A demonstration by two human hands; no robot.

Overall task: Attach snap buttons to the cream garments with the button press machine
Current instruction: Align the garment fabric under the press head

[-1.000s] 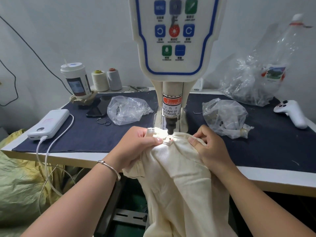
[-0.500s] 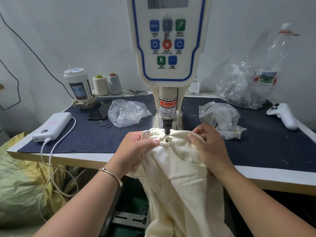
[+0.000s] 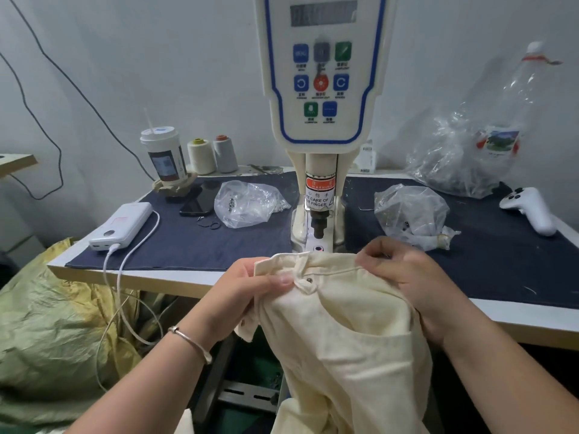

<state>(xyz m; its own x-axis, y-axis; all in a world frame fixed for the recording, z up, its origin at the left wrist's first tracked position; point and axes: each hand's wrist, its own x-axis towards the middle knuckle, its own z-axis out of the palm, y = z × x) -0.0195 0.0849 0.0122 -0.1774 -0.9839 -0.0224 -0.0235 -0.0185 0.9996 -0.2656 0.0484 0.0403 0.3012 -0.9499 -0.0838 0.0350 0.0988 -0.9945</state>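
A cream garment (image 3: 341, 333) hangs off the table's front edge, its top edge held between both hands. My left hand (image 3: 241, 292) pinches the cloth just left of a dark metal snap button (image 3: 309, 279) set in the fabric. My right hand (image 3: 404, 277) grips the top edge on the right. The button press machine (image 3: 319, 89) stands behind, its punch (image 3: 319, 228) raised over the bare lower die (image 3: 318, 247). The garment lies just in front of the die, not under the punch.
Clear bags of snap parts lie left (image 3: 247, 203) and right (image 3: 413, 214) of the press on the navy mat (image 3: 188, 245). A power bank (image 3: 122, 225) with cable, a phone (image 3: 200, 200), a cup (image 3: 164, 155), thread cones (image 3: 202, 155) and a white controller (image 3: 532, 208) also sit there. A green sack (image 3: 47, 324) bulges at lower left.
Both hands have drawn the garment back toward me, out from under the punch. The lower die now shows bare, and a snap button sits in the cloth.
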